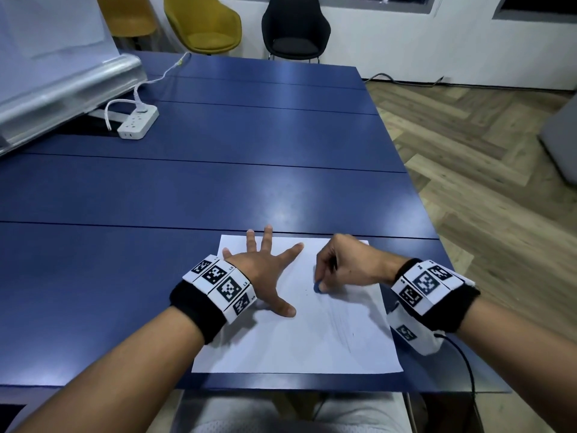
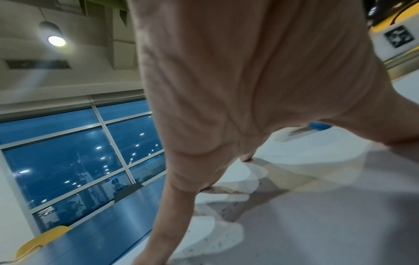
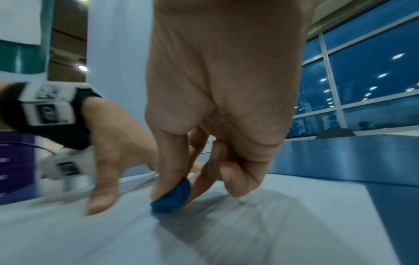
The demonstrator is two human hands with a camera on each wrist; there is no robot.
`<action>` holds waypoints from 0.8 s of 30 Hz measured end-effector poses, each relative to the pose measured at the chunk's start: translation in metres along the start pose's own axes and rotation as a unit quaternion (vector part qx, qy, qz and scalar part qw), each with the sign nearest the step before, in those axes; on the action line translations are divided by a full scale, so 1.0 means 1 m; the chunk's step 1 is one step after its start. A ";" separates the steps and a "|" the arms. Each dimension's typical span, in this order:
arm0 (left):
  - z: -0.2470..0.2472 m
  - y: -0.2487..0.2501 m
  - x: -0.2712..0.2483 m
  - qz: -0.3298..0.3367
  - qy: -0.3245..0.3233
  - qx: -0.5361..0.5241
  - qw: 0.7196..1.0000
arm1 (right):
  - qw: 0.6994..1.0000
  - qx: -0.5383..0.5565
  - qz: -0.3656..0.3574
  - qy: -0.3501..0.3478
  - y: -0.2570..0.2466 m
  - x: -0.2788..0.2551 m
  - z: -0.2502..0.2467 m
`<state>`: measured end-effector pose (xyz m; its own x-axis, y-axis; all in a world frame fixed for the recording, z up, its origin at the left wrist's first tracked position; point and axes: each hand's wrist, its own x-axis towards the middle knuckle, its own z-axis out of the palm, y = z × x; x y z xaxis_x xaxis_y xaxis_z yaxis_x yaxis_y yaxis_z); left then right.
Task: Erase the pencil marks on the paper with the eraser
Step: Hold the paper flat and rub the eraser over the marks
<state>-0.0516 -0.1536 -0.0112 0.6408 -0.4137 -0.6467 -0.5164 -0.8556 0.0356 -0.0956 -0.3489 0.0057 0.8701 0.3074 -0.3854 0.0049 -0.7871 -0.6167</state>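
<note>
A white sheet of paper (image 1: 296,339) lies on the blue table near its front edge, with faint pencil strokes (image 1: 342,326) on its right half. My left hand (image 1: 265,267) lies flat on the paper's upper left part, fingers spread. My right hand (image 1: 343,267) pinches a small blue eraser (image 1: 317,287) between thumb and fingers and presses it on the paper near the middle. In the right wrist view the eraser (image 3: 173,198) touches the paper (image 3: 226,238) under the thumb tip. The left wrist view shows the eraser (image 2: 319,125) beyond my spread left hand (image 2: 226,89).
A white power strip (image 1: 137,121) with a cable lies at the table's back left, beside a tilted whiteboard (image 1: 56,57). Yellow chairs (image 1: 203,23) and a black chair (image 1: 295,26) stand behind the table. The table's right edge (image 1: 415,195) drops to wooden floor.
</note>
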 end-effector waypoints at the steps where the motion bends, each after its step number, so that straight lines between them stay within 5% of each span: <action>1: 0.000 0.000 0.001 0.000 -0.001 0.001 1.000 | 1.000 -0.002 -0.007 -0.030 -0.004 -0.006 0.006; 4: 0.001 0.000 0.001 -0.001 -0.001 0.003 1.000 | 0.994 -0.034 -0.024 -0.104 -0.016 -0.014 0.014; 9: 0.001 -0.002 0.000 0.001 0.003 -0.005 1.000 | 1.000 -0.020 -0.014 -0.013 -0.009 -0.010 0.015; 13: 0.002 -0.002 0.001 0.001 0.005 -0.002 1.000 | 0.992 -0.008 -0.026 -0.122 -0.016 -0.027 0.030; 18: 0.002 -0.001 0.001 0.001 0.008 0.003 1.000 | 1.000 0.015 -0.005 -0.013 -0.008 -0.020 0.025; 22: 0.003 -0.002 0.001 0.003 0.014 0.002 1.000 | 0.993 0.011 -0.035 -0.109 -0.016 -0.036 0.040; 24: 0.003 -0.002 0.001 0.004 0.014 0.002 1.000 | 0.995 0.004 -0.034 -0.092 -0.016 -0.029 0.037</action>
<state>-0.0518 -0.1517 -0.0139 0.6518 -0.4288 -0.6256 -0.5242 -0.8508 0.0370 -0.1387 -0.3259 0.0013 0.7625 0.4532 -0.4617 0.0559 -0.7571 -0.6509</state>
